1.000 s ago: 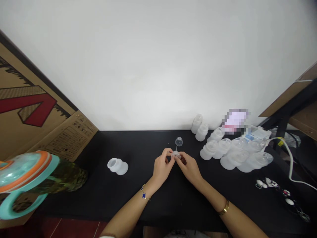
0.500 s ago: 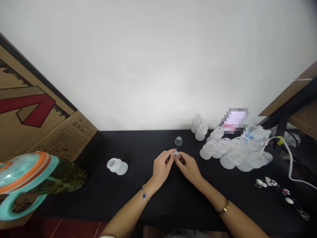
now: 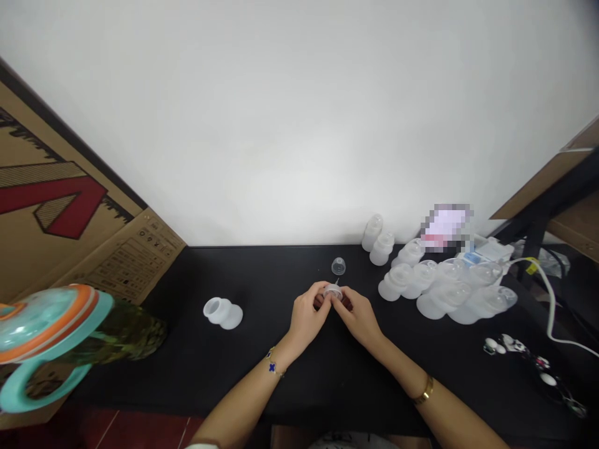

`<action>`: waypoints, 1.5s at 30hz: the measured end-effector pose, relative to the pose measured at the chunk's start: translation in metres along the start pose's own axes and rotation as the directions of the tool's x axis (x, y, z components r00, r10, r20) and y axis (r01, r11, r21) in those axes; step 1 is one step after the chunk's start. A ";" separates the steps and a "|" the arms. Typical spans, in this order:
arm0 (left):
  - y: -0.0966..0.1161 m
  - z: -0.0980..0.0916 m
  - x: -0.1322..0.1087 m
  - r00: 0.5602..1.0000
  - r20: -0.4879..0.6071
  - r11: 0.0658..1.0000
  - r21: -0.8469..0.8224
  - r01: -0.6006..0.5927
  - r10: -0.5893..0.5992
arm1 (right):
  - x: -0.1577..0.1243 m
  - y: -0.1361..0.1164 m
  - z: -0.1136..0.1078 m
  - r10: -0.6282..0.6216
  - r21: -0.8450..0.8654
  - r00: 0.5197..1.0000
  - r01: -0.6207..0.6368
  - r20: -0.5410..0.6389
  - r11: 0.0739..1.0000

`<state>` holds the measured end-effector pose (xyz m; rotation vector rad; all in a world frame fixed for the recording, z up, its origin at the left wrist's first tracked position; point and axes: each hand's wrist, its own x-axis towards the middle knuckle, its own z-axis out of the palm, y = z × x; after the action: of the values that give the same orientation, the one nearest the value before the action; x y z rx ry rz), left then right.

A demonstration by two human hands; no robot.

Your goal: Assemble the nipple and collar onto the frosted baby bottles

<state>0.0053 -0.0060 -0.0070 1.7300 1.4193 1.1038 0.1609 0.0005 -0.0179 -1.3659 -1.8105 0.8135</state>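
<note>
The fingers [image 3: 319, 285] of my left hand [image 3: 306, 317] and right hand [image 3: 362, 320] pinch the ring [image 3: 332, 291] over the bench [image 3: 262, 269]. It looks small, round, whitish, translucent, a thin stem [image 3: 337, 282] pointing to one o'clock. I see a clear dome [image 3: 339, 267] at twelve o'clock from it, a bottle [image 3: 231, 316] at nine.

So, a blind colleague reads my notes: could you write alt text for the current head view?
A person's left hand and right hand hold a small whitish ring at a black table. A clear dome cap sits beyond them, an open white bottle to the left, and a group of bottles to the right.
</note>
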 end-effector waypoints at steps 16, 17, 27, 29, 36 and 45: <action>0.003 0.000 -0.001 1.000 0.000 1.000 0.001 0.024 -0.024 | 0.000 0.001 0.002 0.015 -0.086 1.000 -0.017 -0.020 0.996; 0.003 0.000 -0.001 1.000 0.001 1.000 0.000 0.026 -0.026 | 0.000 0.002 0.002 0.018 -0.088 1.000 -0.020 -0.020 0.996; 0.002 0.000 -0.001 0.999 0.016 0.999 -0.012 0.044 -0.044 | 0.000 0.003 0.003 0.022 -0.093 1.000 -0.023 -0.016 0.995; 0.002 0.000 -0.001 0.999 0.016 0.999 -0.002 0.047 -0.047 | 0.000 0.003 0.003 0.022 -0.093 1.000 -0.024 -0.015 0.995; 0.001 0.000 -0.001 0.999 0.026 0.999 -0.004 0.044 -0.044 | 0.000 0.004 0.004 0.021 -0.090 1.000 -0.022 -0.020 0.996; 0.004 -0.002 -0.001 1.000 -0.005 0.997 0.073 0.016 -0.016 | 0.001 0.002 0.001 0.006 -0.077 1.000 -0.005 0.003 0.997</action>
<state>0.0050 -0.0079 -0.0031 1.7649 1.4909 1.0599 0.1609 0.0016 -0.0202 -1.4192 -1.8586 0.7564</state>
